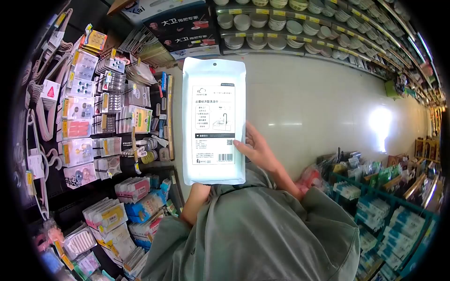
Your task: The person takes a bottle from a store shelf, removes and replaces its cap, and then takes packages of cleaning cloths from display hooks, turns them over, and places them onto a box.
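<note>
A pale white-blue flat package [214,122] with printed text, a small drawing and a barcode is held upright before my body, its punched hole at the top. My right hand [255,146] grips its right edge, thumb on the front and the other fingers towards the back. Below the package's lower left, my left hand [200,188] shows only at the wrist and lower palm; its fingers are hidden behind the package.
Hanging goods and hangers fill the rack [84,112] on the left, with stacked packets [105,215] below. Bowls [241,22] line shelves ahead, beside boxes [180,28]. Teal bins [393,206] of packaged items stand at the right. Shiny floor [304,103] lies between.
</note>
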Tool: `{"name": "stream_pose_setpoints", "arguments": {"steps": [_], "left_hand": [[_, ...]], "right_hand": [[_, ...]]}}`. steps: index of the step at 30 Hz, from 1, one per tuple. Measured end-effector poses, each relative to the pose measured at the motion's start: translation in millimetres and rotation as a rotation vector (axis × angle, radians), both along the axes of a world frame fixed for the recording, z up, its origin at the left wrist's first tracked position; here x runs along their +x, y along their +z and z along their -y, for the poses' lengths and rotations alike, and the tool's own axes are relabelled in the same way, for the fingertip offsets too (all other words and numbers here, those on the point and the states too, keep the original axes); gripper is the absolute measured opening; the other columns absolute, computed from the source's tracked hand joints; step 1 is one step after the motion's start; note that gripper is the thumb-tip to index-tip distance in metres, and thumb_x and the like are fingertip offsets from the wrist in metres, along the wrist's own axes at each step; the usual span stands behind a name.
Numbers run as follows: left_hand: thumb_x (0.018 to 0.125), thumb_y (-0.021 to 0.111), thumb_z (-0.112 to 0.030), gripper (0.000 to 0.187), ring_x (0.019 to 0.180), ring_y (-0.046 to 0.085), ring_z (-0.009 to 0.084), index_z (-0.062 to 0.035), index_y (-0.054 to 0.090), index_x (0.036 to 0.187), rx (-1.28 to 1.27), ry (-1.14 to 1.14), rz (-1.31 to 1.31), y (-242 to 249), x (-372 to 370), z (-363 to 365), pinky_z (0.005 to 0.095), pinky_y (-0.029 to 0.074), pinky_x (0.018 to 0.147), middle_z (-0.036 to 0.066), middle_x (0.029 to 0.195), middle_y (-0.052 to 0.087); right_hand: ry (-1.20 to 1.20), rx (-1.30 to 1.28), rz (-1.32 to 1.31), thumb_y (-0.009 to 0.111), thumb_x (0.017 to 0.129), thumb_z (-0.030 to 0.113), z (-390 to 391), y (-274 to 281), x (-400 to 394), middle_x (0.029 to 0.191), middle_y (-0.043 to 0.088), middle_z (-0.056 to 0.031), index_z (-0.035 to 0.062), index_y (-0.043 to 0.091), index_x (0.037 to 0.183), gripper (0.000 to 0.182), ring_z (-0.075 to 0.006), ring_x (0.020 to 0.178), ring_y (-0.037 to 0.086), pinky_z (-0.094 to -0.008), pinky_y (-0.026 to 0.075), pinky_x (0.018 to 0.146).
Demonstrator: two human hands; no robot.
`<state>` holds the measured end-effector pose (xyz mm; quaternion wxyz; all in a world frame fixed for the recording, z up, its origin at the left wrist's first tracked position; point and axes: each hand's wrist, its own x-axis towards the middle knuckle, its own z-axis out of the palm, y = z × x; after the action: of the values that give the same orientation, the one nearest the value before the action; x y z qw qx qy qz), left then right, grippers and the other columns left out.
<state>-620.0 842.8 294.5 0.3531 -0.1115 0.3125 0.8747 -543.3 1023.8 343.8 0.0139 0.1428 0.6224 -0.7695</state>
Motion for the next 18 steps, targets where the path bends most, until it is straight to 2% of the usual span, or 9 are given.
{"name": "stream_pose_setpoints", "arguments": {"steps": [3,6,9,12,15,18], "left_hand": [[0.104,0.041,-0.043,0.062,0.126,0.056,0.0311,-0.0035,0.037,0.151,0.006,0.022,-0.008,-9,-39,-14,0.0437,0.051,0.103,0.023,0.14,0.051],[0.104,0.042,-0.042,0.061,0.126,0.056,0.031,-0.0034,0.037,0.151,0.025,0.05,-0.016,-16,-88,-28,0.0437,0.052,0.102,0.024,0.14,0.051],[0.104,0.042,-0.041,0.061,0.126,0.056,0.031,-0.0033,0.037,0.151,0.037,0.083,-0.014,-18,-139,-38,0.0436,0.052,0.102,0.024,0.14,0.051],[0.104,0.042,-0.04,0.06,0.126,0.056,0.031,-0.0031,0.037,0.151,0.056,0.12,-0.021,-13,-194,-46,0.0436,0.052,0.102,0.024,0.14,0.051],[0.104,0.042,-0.039,0.059,0.126,0.056,0.0309,-0.003,0.037,0.151,0.055,0.154,-0.028,-10,-245,-50,0.0435,0.052,0.102,0.024,0.14,0.051],[0.104,0.042,-0.039,0.059,0.126,0.056,0.0309,-0.0029,0.037,0.151,0.055,0.194,-0.039,-9,-288,-51,0.0435,0.052,0.102,0.025,0.14,0.05]], "right_hand": [[-0.036,0.076,0.0,0.068,0.096,0.017,-9,-21,-39,0.127,0.058,-0.0171,0.0012,0.026,0.157,0.075,-0.0224,0.11,0.059,-0.0365,0.049,0.094],[0.017,0.078,0.0,0.068,0.096,0.016,-26,-18,-88,0.128,0.057,-0.0181,0.001,0.023,0.157,0.077,-0.0222,0.11,0.059,-0.0359,0.05,0.093],[0.08,0.09,0.107,0.069,0.096,0.016,-40,-6,-142,0.133,0.054,-0.0191,0.0013,0.023,0.157,0.078,-0.0216,0.112,0.059,-0.0356,0.05,0.093],[0.112,0.125,0.107,0.07,0.094,0.016,-50,-3,-200,0.139,0.051,-0.0186,0.0021,0.024,0.156,0.078,-0.0245,0.117,0.057,-0.0383,0.05,0.095],[0.031,0.403,-0.091,0.071,0.091,0.009,-53,-2,-257,0.143,0.049,-0.0189,0.0065,0.03,0.156,0.076,-0.0311,0.128,0.052,-0.0424,0.048,0.102],[0.052,0.833,-0.261,0.074,0.086,0.007,-50,20,-308,0.146,0.047,-0.0198,0.01,0.043,0.151,0.072,-0.037,0.136,0.044,-0.0466,0.043,0.108]]}}
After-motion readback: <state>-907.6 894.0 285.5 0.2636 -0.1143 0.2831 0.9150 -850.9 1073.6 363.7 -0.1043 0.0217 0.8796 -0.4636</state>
